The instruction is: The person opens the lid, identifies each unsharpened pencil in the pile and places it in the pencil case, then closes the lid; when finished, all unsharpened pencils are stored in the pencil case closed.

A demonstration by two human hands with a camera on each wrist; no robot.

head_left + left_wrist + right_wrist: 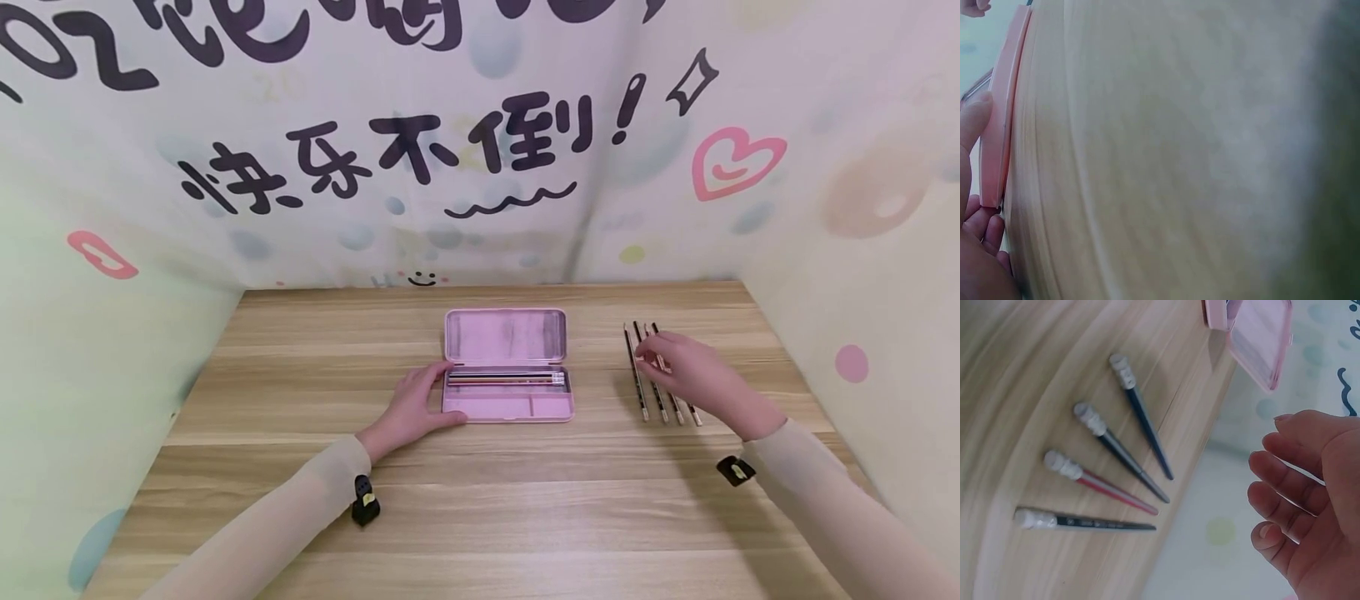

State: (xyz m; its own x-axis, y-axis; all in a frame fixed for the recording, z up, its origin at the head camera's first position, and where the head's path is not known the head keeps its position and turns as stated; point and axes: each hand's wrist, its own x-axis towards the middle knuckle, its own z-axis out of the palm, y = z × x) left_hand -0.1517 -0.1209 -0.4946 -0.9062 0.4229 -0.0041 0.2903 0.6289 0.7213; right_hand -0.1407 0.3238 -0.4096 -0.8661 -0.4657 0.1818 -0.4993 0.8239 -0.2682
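Observation:
A pink pencil case (487,408) lies open on the table, its lid (506,335) tipped back. Several pencils (506,378) lie side by side in its rear compartment, white ends to the right. My left hand (408,417) holds the case's left end, thumb against the front wall and fingers round the far corner; the left wrist view shows the thumb on the pink side (1004,106). Over the loose pencils (636,375) hovers my right hand (693,375), fingers loosely bent around nothing. In the right wrist view one pencil is red (1113,494), the others dark.
The wood-grain table (480,508) ends at the back against a printed wall cloth (337,242), with more cloth at both sides. The front compartments of the case are divided by a short partition (531,407).

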